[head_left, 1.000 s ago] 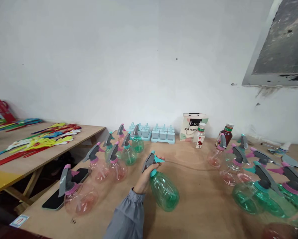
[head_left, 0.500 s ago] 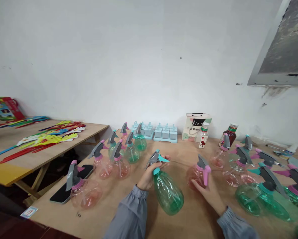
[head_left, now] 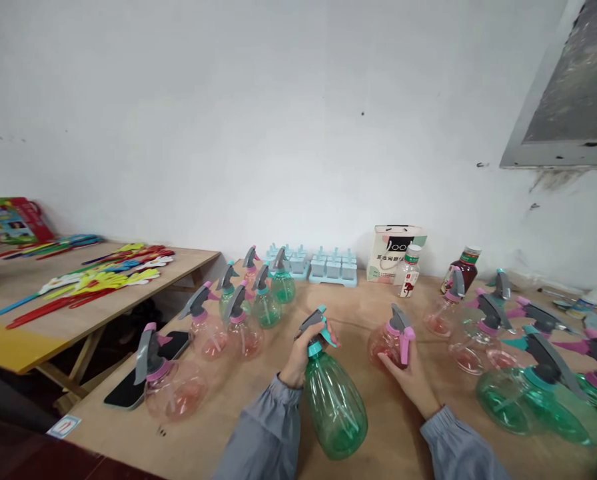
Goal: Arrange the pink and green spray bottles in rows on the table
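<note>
My left hand point(head_left: 298, 353) is wrapped round the neck and trigger head of a green spray bottle point(head_left: 336, 403) with a grey and turquoise nozzle. The bottle leans, its base toward me and to the right. With my right hand point(head_left: 408, 373) I grip a pink spray bottle point(head_left: 382, 343) by its body, its pink trigger facing me; the fingers behind it are partly hidden. Close to my right sleeve stands a clear spray bottle point(head_left: 466, 347) with a pink collar. Left of my left hand is another pink spray bottle point(head_left: 246, 337).
More spray bottles stand at left point(head_left: 176, 393) and right point(head_left: 503, 393). At the back are light-blue popsicle molds point(head_left: 333, 270), a paper bag point(head_left: 382, 257) and drink bottles point(head_left: 408, 273). A phone point(head_left: 123, 393) lies at left. Another table point(head_left: 8, 340) bears colourful hand-shaped items.
The green bottle in my left hand has come slightly lower and nearer. My right hand has shifted a little left with the pink bottle. The view has moved slightly.
</note>
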A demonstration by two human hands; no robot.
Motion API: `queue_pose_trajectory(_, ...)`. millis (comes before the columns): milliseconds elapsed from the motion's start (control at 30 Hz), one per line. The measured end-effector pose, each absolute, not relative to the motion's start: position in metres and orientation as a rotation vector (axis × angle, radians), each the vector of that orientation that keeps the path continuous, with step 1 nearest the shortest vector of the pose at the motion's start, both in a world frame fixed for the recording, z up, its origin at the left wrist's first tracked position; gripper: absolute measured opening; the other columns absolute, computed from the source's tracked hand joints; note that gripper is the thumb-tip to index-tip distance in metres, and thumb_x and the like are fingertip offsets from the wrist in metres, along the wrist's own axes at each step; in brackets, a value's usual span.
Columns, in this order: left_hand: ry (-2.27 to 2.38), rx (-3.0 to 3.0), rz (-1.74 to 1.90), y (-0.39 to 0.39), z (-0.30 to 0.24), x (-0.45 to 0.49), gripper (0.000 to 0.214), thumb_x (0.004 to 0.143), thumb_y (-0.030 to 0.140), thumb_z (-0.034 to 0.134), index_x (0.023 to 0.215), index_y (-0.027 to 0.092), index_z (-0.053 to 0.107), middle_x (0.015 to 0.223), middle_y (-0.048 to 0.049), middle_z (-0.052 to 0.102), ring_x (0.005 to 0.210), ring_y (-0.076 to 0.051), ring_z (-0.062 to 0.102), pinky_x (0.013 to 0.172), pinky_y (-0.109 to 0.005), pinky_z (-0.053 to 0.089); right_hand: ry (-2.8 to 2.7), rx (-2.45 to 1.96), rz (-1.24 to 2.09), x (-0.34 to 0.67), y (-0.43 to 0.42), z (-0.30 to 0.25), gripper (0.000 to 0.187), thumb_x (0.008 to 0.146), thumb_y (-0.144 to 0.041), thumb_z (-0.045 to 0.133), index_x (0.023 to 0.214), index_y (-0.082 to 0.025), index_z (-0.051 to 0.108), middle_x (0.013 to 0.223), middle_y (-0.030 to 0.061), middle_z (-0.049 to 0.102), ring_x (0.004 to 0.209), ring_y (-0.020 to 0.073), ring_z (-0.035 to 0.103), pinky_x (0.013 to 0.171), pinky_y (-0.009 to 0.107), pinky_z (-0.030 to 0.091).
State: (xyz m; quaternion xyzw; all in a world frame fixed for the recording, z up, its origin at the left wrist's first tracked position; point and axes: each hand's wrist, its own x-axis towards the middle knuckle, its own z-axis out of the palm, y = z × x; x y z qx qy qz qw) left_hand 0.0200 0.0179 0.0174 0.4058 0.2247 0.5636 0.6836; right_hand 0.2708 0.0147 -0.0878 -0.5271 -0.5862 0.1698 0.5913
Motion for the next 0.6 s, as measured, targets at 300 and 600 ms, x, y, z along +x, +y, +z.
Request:
queue_pose_trajectory(300, 0.489, 0.883, 1.231, 0.0140, 0.0210, 0.0197, 0.043, 0.066, 0.057, 0.079, 0.071, 0.016, 0.067, 0.059, -0.0022, 0.064, 0.077, -0.022, 0.071, 0.081, -0.036, 0.058, -1.356, -1.236, 0.359, 0.2727, 0.0150, -0.0945, 0.071, 0.072, -0.062, 0.076, 0.124, -0.019, 0.054, 0.116, 0.0136, 0.070, 0.112, 0.0330, 0.068, 0.098, 0.051, 0.056)
queue_pose_trajectory(600, 0.518, 0.983, 1.167, 0.0114, 0.0238, 0.0182, 0.043, 0.067, 0.057, 0.078, 0.067, 0.015, 0.067, 0.060, -0.0036, 0.064, 0.071, -0.020, 0.070, 0.077, -0.034, 0.059, -1.374, -1.213, 0.354, 0.2719, 0.0137, -0.0922, 0.073, 0.074, -0.061, 0.076, 0.129, -0.020, 0.052, 0.117, 0.0131, 0.070, 0.116, 0.0315, 0.066, 0.102, 0.050, 0.053)
